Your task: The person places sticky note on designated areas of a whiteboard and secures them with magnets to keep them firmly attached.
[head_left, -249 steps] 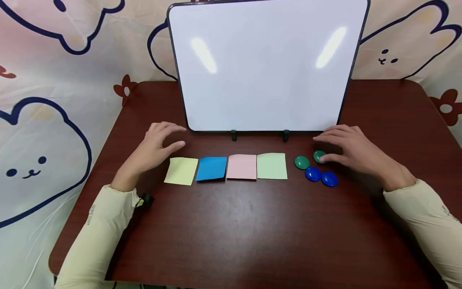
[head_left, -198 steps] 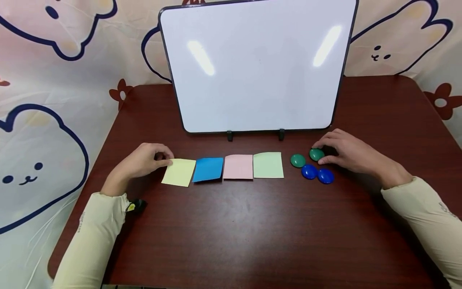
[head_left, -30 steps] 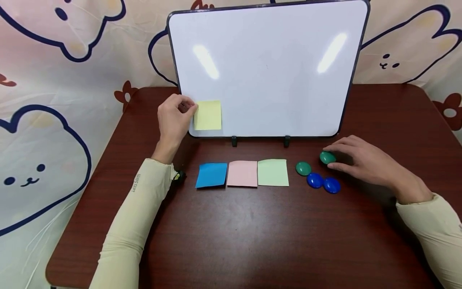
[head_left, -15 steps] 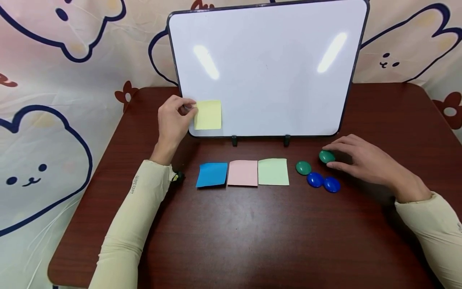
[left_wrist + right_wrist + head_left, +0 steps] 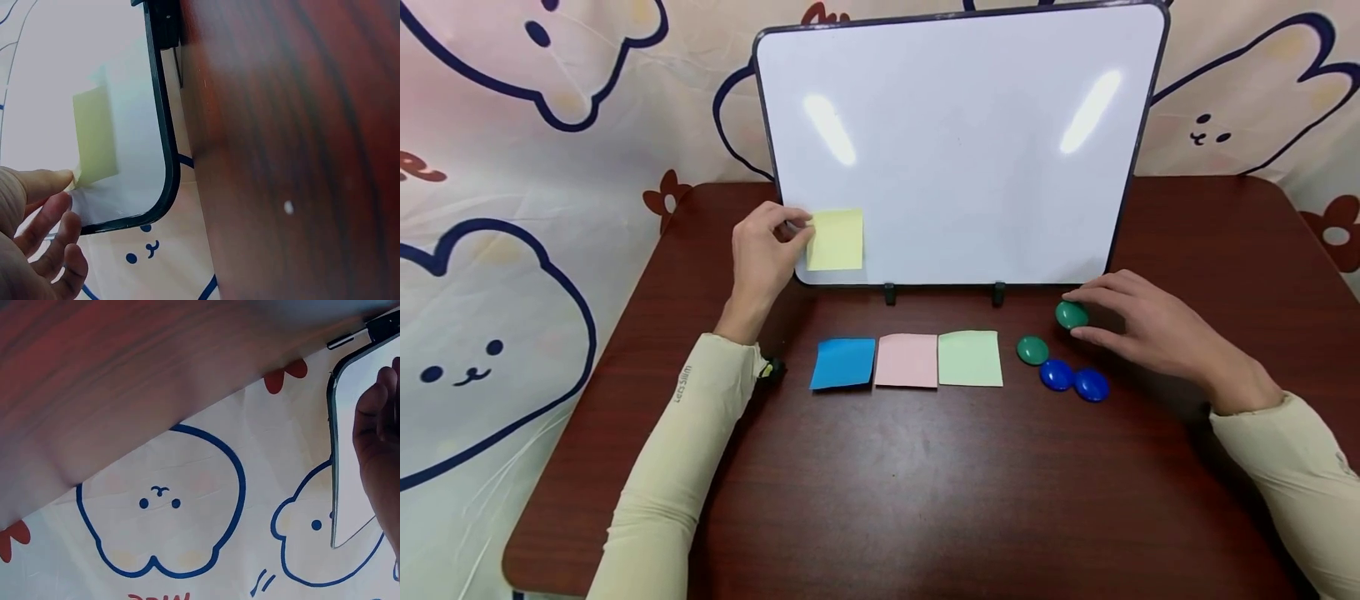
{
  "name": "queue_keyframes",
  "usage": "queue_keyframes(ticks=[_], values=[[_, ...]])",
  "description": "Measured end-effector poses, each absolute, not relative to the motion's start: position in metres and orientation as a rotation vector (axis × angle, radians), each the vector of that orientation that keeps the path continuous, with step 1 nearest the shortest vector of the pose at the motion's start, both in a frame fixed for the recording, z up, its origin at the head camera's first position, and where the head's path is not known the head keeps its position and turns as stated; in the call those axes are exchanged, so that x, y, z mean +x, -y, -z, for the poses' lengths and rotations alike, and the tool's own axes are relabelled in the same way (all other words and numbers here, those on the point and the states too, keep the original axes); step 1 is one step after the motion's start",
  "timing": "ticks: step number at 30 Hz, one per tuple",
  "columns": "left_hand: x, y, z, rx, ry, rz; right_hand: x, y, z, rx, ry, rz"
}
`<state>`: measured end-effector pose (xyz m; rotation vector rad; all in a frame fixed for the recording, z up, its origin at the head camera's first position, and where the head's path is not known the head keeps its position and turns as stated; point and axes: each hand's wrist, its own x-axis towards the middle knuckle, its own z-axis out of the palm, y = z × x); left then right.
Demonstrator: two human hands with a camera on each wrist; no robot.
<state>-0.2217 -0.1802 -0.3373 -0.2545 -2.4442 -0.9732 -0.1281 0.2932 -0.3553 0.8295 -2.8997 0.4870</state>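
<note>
Head: yel. note (image 5: 838,241), "Lets Slim" sleeve (image 5: 673,467)

Yellow note (image 5: 838,240) matt paper; green disc (image 5: 1070,315) smooth, glossy; whiteboard (image 5: 962,167) glossy; table (image 5: 925,508) wood-grained.

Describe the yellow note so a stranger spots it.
Find the whiteboard on the table. At its lower left, the left hand pinches the yellow note. Unlike the blue note, pink note and green note below, it's on the whiteboard.
</note>
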Motion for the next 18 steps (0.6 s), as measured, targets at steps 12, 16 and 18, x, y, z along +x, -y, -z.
queue_keyframes(ticks=[12,16,18], values=[[-0.2235,0.1828,0.3385,-0.249,2.410,1.031,-0.1323,-0.2873,0.3557,0.861,2.857,-0.478],[-0.2237,0.1828,0.3386,-0.246,2.411,1.039,-0.1338,-0.2856,0.3564,0.876,2.829,-0.479],[-0.2239,0.1827,0.3389,-0.247,2.404,1.052,-0.1344,-0.2844,0.3560,0.879,2.823,-0.488]])
